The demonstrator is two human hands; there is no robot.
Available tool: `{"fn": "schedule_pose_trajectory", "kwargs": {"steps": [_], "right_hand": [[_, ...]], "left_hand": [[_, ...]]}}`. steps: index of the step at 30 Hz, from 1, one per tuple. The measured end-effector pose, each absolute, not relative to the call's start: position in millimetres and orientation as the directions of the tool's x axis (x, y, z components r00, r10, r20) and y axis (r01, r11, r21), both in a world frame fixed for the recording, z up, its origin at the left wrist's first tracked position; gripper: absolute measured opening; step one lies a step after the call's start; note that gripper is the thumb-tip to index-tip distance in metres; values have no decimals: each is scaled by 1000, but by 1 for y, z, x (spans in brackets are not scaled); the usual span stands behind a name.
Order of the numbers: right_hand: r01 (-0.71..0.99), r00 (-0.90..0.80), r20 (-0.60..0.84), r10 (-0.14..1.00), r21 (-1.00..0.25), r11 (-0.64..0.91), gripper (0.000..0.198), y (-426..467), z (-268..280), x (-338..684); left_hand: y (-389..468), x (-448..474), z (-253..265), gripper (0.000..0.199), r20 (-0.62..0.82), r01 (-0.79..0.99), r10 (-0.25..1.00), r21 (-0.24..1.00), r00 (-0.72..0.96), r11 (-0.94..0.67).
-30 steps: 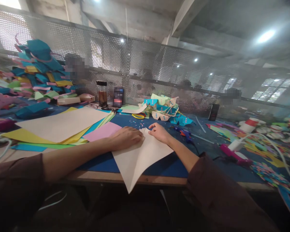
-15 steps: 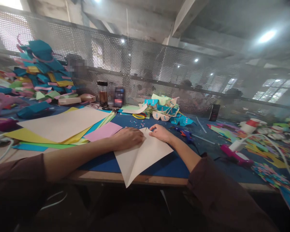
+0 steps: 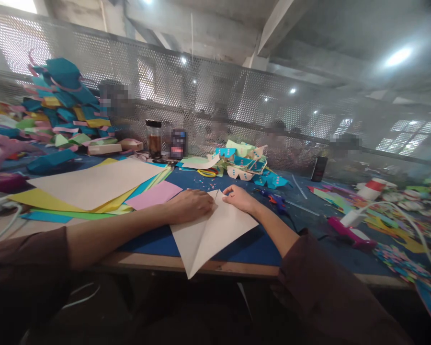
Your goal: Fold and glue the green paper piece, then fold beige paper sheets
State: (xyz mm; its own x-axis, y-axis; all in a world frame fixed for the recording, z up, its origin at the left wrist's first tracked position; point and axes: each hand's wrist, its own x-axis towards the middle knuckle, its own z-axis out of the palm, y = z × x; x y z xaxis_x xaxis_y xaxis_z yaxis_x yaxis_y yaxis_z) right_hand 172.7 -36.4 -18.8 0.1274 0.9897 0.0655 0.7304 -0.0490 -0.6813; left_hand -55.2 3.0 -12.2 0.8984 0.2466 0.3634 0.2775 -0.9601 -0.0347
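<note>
A cream sheet of paper [image 3: 221, 225] with a crease down its middle lies in front of me, one corner jutting over the table's front edge. Palm down on its left side rests my left hand [image 3: 192, 206], fingers together and bent onto the sheet. At the far right side of the sheet, my right hand [image 3: 239, 197] has its thumb and forefinger curled in a pinch on the paper. Between the hands, a thin dark line shows at the paper's far corner. The undersides of both hands are hidden.
Stacked coloured sheets [image 3: 104, 184] and a pink sheet [image 3: 154, 195] lie left. Behind are yellow-handled scissors [image 3: 206, 173] and dotted paper pieces [image 3: 242, 163]. A blue glue gun [image 3: 276, 200], a magenta power strip [image 3: 352, 233] and its white cable stand right. A jar [image 3: 153, 139] stands behind.
The view has shifted very slightly. Both hands and the cream sheet keep almost the same position.
</note>
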Motion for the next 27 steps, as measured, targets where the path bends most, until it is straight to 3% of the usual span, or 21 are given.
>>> {"fn": "schedule_pose_trajectory", "kwargs": {"steps": [6, 15, 27], "right_hand": [[755, 174, 172, 970, -655, -20, 26, -31, -24, 178], [756, 136, 59, 989, -652, -65, 31, -40, -12, 178], [765, 82, -5, 997, -640, -66, 34, -45, -7, 174]], "left_hand": [[5, -57, -11, 27, 358, 268, 245, -14, 901, -963], [4, -55, -11, 23, 302, 236, 207, -65, 931, -970], [3, -54, -10, 24, 298, 275, 244, -65, 923, -959]]}}
